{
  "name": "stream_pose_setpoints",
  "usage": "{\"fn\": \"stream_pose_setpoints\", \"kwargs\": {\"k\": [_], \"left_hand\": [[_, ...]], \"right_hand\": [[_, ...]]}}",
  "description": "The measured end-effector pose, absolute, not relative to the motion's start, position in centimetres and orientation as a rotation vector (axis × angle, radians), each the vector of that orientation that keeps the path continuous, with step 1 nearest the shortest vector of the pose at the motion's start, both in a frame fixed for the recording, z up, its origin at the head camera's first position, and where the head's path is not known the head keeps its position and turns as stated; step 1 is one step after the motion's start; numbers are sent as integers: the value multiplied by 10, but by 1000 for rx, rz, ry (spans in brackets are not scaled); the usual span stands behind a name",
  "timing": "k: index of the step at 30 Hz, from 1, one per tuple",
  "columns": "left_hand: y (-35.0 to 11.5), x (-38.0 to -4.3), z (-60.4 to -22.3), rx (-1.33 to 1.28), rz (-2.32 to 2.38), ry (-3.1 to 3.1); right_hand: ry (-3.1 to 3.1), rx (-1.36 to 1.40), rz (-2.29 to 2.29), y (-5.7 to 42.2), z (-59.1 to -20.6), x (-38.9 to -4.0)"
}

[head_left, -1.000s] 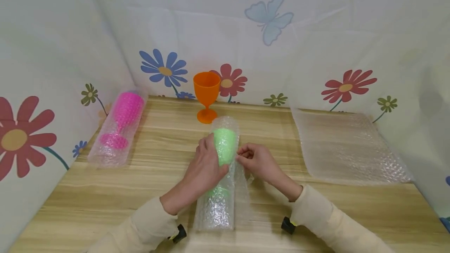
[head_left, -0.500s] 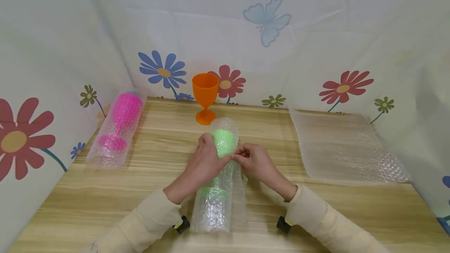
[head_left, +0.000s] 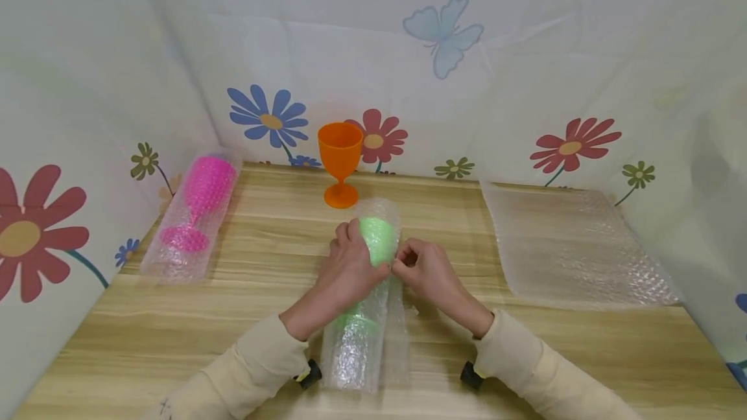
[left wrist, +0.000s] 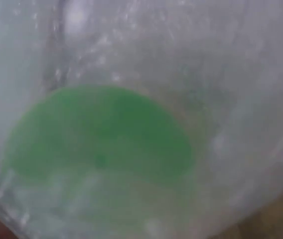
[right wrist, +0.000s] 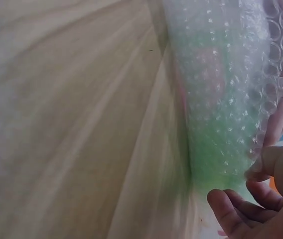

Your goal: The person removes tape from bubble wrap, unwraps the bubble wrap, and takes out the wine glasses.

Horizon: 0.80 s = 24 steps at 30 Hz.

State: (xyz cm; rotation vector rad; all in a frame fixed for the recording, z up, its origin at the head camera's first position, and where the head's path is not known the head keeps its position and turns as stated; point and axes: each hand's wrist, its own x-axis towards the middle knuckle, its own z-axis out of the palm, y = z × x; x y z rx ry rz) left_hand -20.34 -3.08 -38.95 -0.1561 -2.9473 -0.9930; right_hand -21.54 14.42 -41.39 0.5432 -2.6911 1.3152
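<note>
A light green goblet (head_left: 376, 238) lies on its side inside a roll of clear bubble wrap (head_left: 353, 358) in front of the person. My left hand (head_left: 349, 268) grips the roll from the left, its thumb reaching across the top. At the right side of the roll, my right hand (head_left: 428, 272) pinches the edge of the wrap with thumb and forefinger, close to the left thumb. In the right wrist view, the right fingers (right wrist: 226, 211) are curled near the bubbled edge. The goblet's green round base (left wrist: 101, 134) fills much of the left wrist view, blurred through the wrap.
An orange goblet (head_left: 340, 161) stands upright behind the roll. On the left lies a pink goblet (head_left: 207, 190) rolled in bubble wrap. A flat sheet of bubble wrap (head_left: 572, 245) covers the right side of the wooden table (head_left: 262, 225). Flowered cloth (head_left: 508, 83) walls the table's back and sides.
My left thumb has moved up the roll to meet the right fingertips, then drawn slightly away. The right hand has shifted a little left, staying at the wrap's edge.
</note>
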Motion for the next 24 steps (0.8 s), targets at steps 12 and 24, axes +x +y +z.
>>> {"fn": "stream_pose_setpoints", "kwargs": {"k": [12, 24], "left_hand": [[-33, -201, -394, -128, -1219, -2944], [-26, -200, -387, -139, -1181, -2961]], "right_hand": [[-2599, 722, 958, 144, -415, -209], [-2657, 620, 1020, 146, -413, -210]]}}
